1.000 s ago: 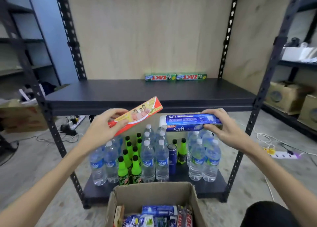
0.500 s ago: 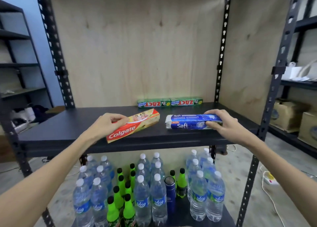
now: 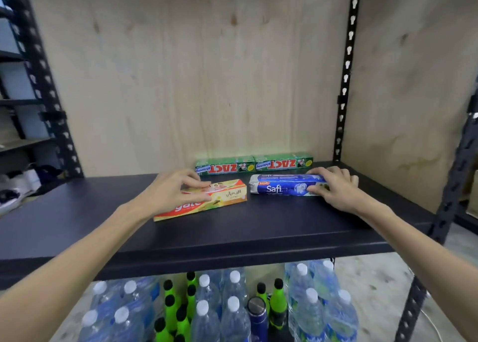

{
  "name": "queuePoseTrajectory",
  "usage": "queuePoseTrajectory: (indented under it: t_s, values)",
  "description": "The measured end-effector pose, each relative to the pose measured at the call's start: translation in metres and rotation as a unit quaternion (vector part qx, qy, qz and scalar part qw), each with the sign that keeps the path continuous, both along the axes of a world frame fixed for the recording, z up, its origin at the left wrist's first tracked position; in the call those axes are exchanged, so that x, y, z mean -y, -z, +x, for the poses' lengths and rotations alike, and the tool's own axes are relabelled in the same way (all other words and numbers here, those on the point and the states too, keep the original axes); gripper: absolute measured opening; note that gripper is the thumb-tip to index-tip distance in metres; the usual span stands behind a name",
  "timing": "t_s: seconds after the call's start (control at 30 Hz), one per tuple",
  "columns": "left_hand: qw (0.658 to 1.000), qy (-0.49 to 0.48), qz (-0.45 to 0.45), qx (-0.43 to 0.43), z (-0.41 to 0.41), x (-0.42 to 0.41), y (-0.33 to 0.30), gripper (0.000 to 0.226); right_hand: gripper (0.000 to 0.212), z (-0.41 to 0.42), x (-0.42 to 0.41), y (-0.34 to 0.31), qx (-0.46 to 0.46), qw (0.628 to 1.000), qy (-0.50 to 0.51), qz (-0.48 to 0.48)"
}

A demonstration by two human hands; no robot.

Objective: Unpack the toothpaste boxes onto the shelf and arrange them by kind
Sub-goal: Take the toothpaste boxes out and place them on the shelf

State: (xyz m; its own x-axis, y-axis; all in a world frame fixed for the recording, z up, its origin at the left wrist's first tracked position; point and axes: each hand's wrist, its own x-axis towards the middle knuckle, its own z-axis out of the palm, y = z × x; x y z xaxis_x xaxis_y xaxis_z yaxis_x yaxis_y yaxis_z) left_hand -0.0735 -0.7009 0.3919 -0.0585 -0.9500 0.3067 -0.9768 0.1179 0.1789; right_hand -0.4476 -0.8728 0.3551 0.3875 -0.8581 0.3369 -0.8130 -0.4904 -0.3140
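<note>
The red-and-yellow Colgate box (image 3: 207,199) is laid on the black shelf (image 3: 258,227), gripped by the left hand (image 3: 170,194) with curled fingers (image 3: 199,185); the blue Safi box (image 3: 284,185) is clasped beside it by the right hand (image 3: 336,186); two green Zact boxes (image 3: 253,164) are set just behind, against the plywood back.

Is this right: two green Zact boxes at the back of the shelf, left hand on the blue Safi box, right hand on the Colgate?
Hands are swapped. In the head view the left hand holds the Colgate box and the right hand the blue Safi box. Two green Zact boxes do sit at the back of the shelf.
</note>
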Motion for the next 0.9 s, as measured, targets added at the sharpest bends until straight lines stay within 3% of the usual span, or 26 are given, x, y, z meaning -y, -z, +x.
queuePoseTrajectory:
  t_s: [0.2,0.33,0.47,0.7,0.9]
  values:
    - [0.997,0.001,-0.045,0.062,0.004,0.081,0.009,0.077,0.047,0.014,0.061,0.003,-0.003,0.999,0.026,-0.022]
    - [0.991,-0.019,-0.123,0.055,0.0,0.119,0.027,0.04,0.048,0.019,0.094,0.004,0.011,0.999,0.029,-0.019]
    - [0.986,-0.027,-0.158,0.054,-0.002,0.138,0.038,0.036,0.055,0.023,0.116,0.007,0.034,0.999,0.025,-0.032]
    - [0.983,-0.036,-0.172,0.052,-0.003,0.135,0.041,0.041,0.053,0.022,0.124,0.009,0.007,0.999,0.022,-0.025]
    - [0.98,-0.078,-0.181,0.016,-0.017,0.115,0.039,0.061,0.061,0.019,0.093,0.005,0.02,0.992,0.051,-0.11]
